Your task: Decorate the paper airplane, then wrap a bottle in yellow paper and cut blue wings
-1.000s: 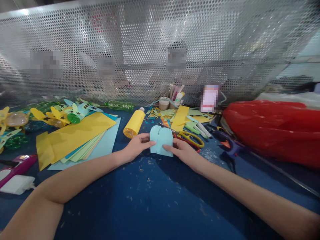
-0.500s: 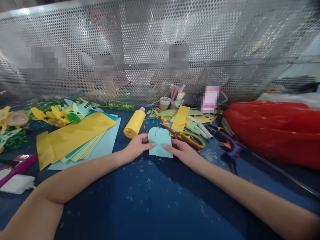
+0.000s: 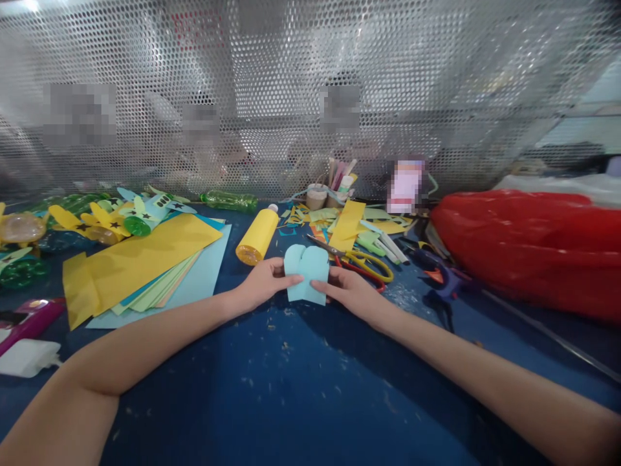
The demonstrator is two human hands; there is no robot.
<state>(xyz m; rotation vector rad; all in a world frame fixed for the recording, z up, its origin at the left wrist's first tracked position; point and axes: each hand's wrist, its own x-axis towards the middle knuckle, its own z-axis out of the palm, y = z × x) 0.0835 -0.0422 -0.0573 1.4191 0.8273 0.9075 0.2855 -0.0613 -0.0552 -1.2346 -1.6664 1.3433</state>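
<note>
Between my two hands is a light blue paper cutout with rounded tops, held up above the blue table. My left hand pinches its left side, thumb on the near face. On the opposite edge my right hand grips the same paper with thumb in front and fingers behind. Just beyond it lie scissors with yellow handles and another pair with red handles. A yellow-wrapped bottle rests on its side beyond my left hand.
Yellow, green and blue paper sheets are stacked at left, near decorated bottle crafts and a magenta tool. Paper scraps and markers lie behind the scissors. A red plastic bag fills the right; a perforated metal screen stands behind.
The two rounded lobes of the blue paper overlapped before; now they sit side by side with a notch between them. Both hands keep their hold. The view has shifted slightly.
</note>
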